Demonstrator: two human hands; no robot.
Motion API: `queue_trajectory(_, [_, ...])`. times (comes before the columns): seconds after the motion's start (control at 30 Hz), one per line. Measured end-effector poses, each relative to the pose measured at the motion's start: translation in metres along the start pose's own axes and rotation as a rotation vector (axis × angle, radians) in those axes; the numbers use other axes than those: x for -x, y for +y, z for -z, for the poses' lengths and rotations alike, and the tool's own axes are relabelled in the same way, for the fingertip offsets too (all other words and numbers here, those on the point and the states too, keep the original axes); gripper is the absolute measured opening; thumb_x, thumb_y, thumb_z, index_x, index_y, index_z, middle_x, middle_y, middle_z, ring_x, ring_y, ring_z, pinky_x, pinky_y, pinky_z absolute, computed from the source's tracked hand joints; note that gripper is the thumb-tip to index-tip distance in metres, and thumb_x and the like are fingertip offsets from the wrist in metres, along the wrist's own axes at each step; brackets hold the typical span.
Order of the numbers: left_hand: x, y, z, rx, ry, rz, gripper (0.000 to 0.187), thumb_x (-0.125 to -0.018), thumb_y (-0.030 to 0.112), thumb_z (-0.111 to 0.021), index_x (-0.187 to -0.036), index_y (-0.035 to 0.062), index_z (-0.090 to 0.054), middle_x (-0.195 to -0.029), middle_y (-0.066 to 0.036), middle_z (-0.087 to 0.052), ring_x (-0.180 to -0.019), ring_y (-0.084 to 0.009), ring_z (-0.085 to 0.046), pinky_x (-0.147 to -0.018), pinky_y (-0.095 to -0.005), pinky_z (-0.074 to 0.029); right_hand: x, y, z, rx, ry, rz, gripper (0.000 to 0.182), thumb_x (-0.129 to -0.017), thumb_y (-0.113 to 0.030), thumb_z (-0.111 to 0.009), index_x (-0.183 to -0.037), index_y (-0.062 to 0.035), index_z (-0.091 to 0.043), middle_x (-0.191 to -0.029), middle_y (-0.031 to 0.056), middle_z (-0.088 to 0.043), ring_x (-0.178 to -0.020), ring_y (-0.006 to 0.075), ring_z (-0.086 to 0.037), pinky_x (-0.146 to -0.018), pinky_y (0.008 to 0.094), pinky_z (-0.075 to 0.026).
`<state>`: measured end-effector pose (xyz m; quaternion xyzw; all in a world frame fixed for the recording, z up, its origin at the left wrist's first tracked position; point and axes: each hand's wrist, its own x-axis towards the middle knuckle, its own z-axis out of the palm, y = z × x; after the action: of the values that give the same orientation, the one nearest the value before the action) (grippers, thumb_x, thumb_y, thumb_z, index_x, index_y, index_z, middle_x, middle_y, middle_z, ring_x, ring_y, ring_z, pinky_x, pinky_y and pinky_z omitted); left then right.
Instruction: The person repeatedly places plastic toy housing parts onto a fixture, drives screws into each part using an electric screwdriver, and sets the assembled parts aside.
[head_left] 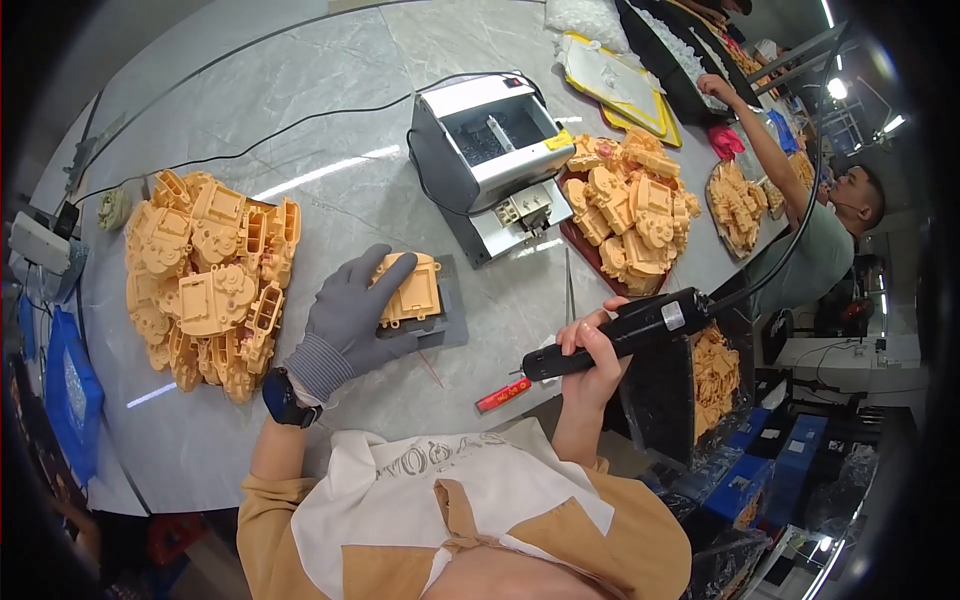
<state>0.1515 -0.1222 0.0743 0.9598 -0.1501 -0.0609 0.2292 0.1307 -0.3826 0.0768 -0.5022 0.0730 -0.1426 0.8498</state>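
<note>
My left hand [350, 315], in a grey glove, presses down on an orange plastic housing part [412, 290] that lies on a dark grey mat [453, 320] on the marble table. My right hand [592, 360], bare, grips a black electric screwdriver [625, 330] held nearly level to the right of the mat, its tip pointing left toward a red-handled tool [503, 395] lying at the table's front edge.
A heap of orange parts [205, 285] lies at the left, another [630, 210] on a dark tray at the right. A grey screw-feeder machine [490, 150] stands behind the mat. Yellow trays [610, 80] sit far back. Another person [810, 215] reaches over the table at the right.
</note>
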Motion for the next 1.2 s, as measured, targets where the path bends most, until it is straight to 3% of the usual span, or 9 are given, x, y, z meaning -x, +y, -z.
queue_trajectory(0.4, [0.019,0.008,-0.001,-0.043,0.185,-0.075,0.08,-0.058,0.021,-0.074,-0.129,0.0132,-0.039,-0.124,-0.014,-0.042,-0.109,-0.0351,-0.046,-0.092,-0.0412,-0.04,0.006,-0.006,0.003,0.037,0.046,-0.006,0.036,-0.071,0.0,-0.054,-0.105,-0.0015,-0.041,-0.063,0.0046,-0.047,-0.049,0.0148,-0.047,-0.055,0.0304,-0.042])
queue_trajectory(0.67, [0.022,-0.003,-0.009,0.007,0.065,-0.02,0.085,-0.061,0.036,-0.074,-0.132,0.0137,-0.034,-0.135,-0.022,-0.026,-0.12,-0.0374,-0.036,-0.097,-0.0439,-0.034,0.003,-0.002,-0.002,0.048,0.008,0.004,0.037,-0.071,0.0,-0.054,-0.106,-0.0018,-0.041,-0.063,0.0053,-0.048,-0.048,0.015,-0.048,-0.056,0.031,-0.043])
queue_trajectory(0.77, [0.023,0.019,0.022,-0.072,0.247,-0.088,0.077,-0.065,0.042,-0.07,-0.128,0.0112,-0.039,-0.132,-0.022,-0.032,-0.119,-0.0375,-0.037,-0.097,-0.0434,-0.034,0.0,0.0,-0.003,0.066,0.004,0.006,0.037,-0.071,-0.001,-0.054,-0.106,-0.0019,-0.04,-0.062,0.0051,-0.047,-0.048,0.015,-0.048,-0.056,0.0313,-0.043])
queue_trajectory(0.83, [0.023,0.026,0.031,0.069,0.649,-0.392,0.07,-0.068,0.046,-0.066,-0.123,0.0086,-0.045,-0.125,-0.021,-0.041,-0.116,-0.0364,-0.04,-0.094,-0.0434,-0.036,0.004,0.002,-0.005,0.076,0.019,-0.008,0.038,-0.071,-0.001,-0.054,-0.106,-0.0019,-0.04,-0.061,0.0051,-0.047,-0.048,0.015,-0.048,-0.056,0.0314,-0.043])
queue_trajectory(0.87, [0.016,0.02,0.015,0.072,0.645,-0.389,0.07,-0.068,0.046,-0.066,-0.123,0.0086,-0.045,-0.125,-0.021,-0.041,-0.116,-0.0364,-0.04,-0.094,-0.0434,-0.036,0.004,0.002,-0.008,0.069,0.017,-0.022,0.038,-0.071,-0.001,-0.054,-0.107,-0.0019,-0.04,-0.062,0.005,-0.047,-0.048,0.015,-0.047,-0.056,0.0313,-0.043])
queue_trajectory(0.93, [-0.012,0.005,-0.021,0.127,0.22,-0.055,0.065,-0.069,0.049,-0.063,-0.117,0.0078,-0.05,-0.118,-0.018,-0.047,-0.113,-0.0348,-0.042,-0.091,-0.0442,-0.038,0.0,0.001,-0.012,0.056,-0.002,-0.022,0.038,-0.071,-0.001,-0.054,-0.107,-0.0018,-0.04,-0.062,0.005,-0.047,-0.048,0.0151,-0.047,-0.056,0.0312,-0.043])
queue_trajectory(0.97, [-0.014,0.002,-0.018,0.06,0.138,-0.083,0.068,-0.068,0.05,-0.065,-0.119,0.0074,-0.049,-0.119,-0.018,-0.047,-0.113,-0.034,-0.043,-0.088,-0.0442,-0.039,0.001,0.001,-0.012,0.06,-0.03,0.001,0.039,-0.072,-0.001,-0.054,-0.107,-0.0017,-0.039,-0.063,0.005,-0.047,-0.048,0.0152,-0.048,-0.056,0.0314,-0.043])
queue_trajectory(1.07, [-0.006,0.002,-0.031,0.01,0.257,-0.055,0.074,-0.065,0.05,-0.068,-0.121,0.0058,-0.047,-0.117,-0.017,-0.048,-0.113,-0.0351,-0.045,-0.088,-0.0426,-0.042,-0.008,0.003,-0.017,0.031,-0.049,0.039,0.039,-0.072,0.0,-0.053,-0.108,-0.0013,-0.039,-0.065,0.005,-0.048,-0.049,0.0154,-0.048,-0.055,0.0316,-0.042])
queue_trajectory(1.2, [0.011,-0.002,-0.039,0.212,0.264,-0.027,0.088,-0.06,0.044,-0.075,-0.131,0.0094,-0.036,-0.133,-0.019,-0.032,-0.119,-0.0372,-0.038,-0.094,-0.0439,-0.038,-0.017,0.001,-0.016,0.021,-0.027,0.09,0.041,-0.072,-0.001,-0.053,-0.11,-0.001,-0.039,-0.066,0.0049,-0.048,-0.05,0.0151,-0.048,-0.055,0.0311,-0.043])
